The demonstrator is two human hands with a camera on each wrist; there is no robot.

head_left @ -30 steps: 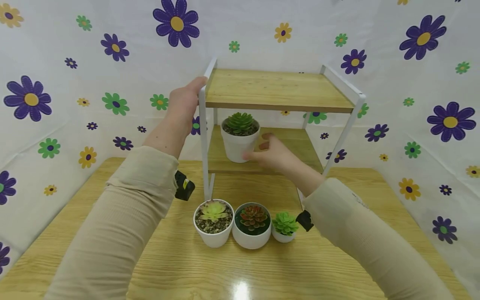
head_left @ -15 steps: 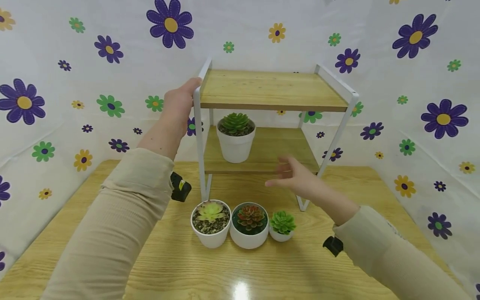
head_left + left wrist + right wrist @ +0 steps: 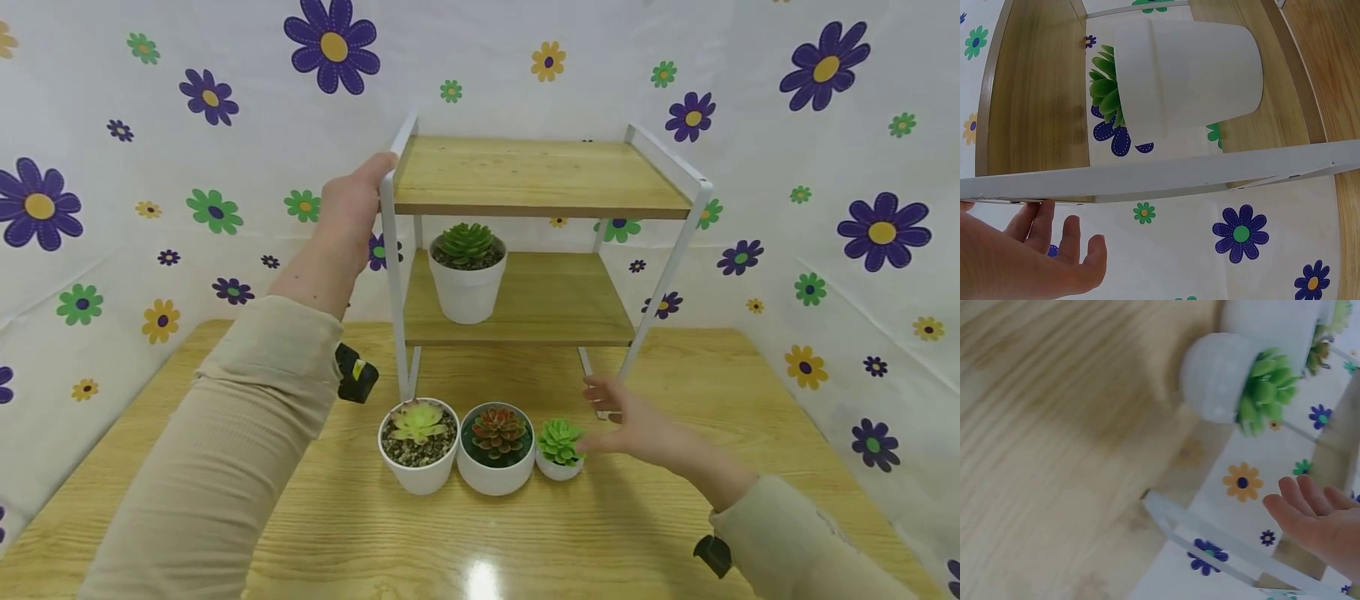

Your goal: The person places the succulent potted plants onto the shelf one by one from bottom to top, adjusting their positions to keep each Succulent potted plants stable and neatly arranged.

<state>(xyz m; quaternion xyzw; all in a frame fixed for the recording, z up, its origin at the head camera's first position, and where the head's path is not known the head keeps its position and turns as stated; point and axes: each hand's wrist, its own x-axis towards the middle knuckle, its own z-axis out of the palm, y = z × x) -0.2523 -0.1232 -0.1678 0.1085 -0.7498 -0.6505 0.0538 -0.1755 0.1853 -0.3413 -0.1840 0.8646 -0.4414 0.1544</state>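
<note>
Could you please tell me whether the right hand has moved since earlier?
Yes: in the head view, the right hand has moved down and right, from the lower shelf to beside the smallest succulent.

A white cloth (image 3: 525, 108) forms the background, stretching across the back and slanting forward along both sides. It is printed with scattered daisy-like flowers, large and small: purple flowers (image 3: 885, 233) with yellow or green centres, green flowers (image 3: 213, 211), and yellow-orange flowers (image 3: 806, 367) with purple centres. Faint creases cross the side stretches. The cloth meets a table (image 3: 337, 533) of light, yellowish wood, its grain running mostly sideways in the head view. The glossy top carries a bright white glare (image 3: 482, 579) at the near edge, and the right wrist view shows dim flower reflections (image 3: 1190, 453) on it.
</note>
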